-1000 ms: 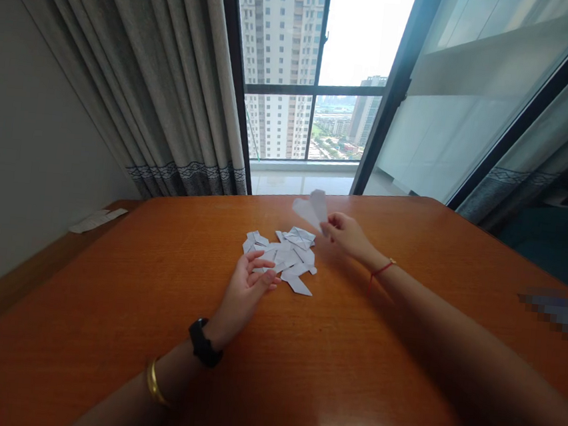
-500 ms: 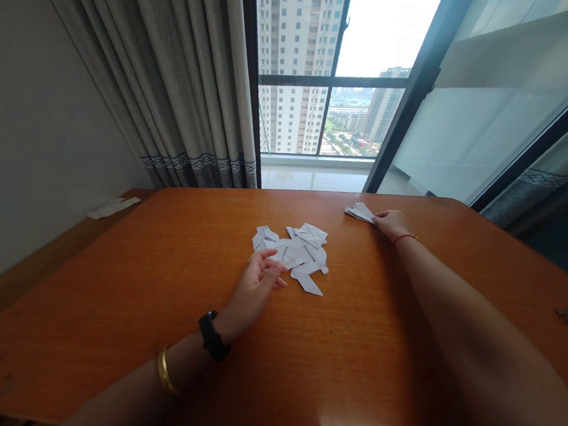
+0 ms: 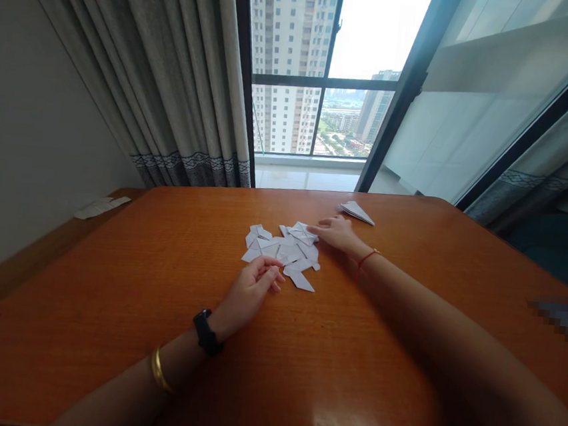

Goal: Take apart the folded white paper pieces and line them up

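A loose pile of folded white paper pieces [image 3: 288,248] lies in the middle of the brown wooden table [image 3: 157,274]. At the pile's near left edge is my left hand [image 3: 259,281], its fingers slightly curled and apart, holding nothing I can see. My right hand [image 3: 335,233] reaches to the pile's right side, fingers stretched out, the tips at the upper right pieces. Beyond it, a small stack of pointed folded paper [image 3: 358,212] rests near the far edge, apart from both hands.
A flat whitish paper [image 3: 102,207] lies on a ledge at the left. Grey curtains [image 3: 190,83] and a window stand behind the table. A blurred, pixelated patch [image 3: 562,320] covers something at the table's right.
My right hand has let go of the pointed paper stack and moved left and nearer, to the pile. My left hand stays by the pile, its fingers a little more curled.
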Motion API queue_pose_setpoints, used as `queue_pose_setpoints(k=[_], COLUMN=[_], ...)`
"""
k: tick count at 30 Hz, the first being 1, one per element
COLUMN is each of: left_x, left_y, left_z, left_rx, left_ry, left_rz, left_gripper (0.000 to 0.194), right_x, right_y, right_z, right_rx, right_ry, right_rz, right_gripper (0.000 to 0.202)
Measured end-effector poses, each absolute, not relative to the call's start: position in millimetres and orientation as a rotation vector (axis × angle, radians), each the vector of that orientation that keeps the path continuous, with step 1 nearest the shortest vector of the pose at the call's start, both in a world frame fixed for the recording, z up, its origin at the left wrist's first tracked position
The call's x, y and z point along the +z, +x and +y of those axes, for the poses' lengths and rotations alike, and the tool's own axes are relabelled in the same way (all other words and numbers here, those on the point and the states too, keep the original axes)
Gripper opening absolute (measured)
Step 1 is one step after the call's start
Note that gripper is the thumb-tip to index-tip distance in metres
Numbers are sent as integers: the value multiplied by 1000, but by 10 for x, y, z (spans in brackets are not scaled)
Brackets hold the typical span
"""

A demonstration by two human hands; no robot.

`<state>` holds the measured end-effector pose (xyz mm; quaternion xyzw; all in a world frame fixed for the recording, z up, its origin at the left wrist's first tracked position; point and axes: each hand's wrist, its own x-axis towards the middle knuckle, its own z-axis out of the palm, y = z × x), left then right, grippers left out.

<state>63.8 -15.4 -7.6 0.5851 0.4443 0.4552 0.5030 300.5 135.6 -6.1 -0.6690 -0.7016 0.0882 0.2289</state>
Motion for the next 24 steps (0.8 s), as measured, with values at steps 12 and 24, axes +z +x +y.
queue_pose_setpoints(k=[12,24], left_x=[-39,6], left_y=[677,627], left_z=[-134,-90], left_rx=[1047,1046], left_ry=[1245,1261], left_rz=[1039,1078], left_gripper=[29,25], right_x=[-128,64], right_y=[2866,2811], right_z=[1054,1111], right_rx=[591,925], right_ry=[-1686,-1747], right_rz=[-1854,-1723], right_gripper=[44,35])
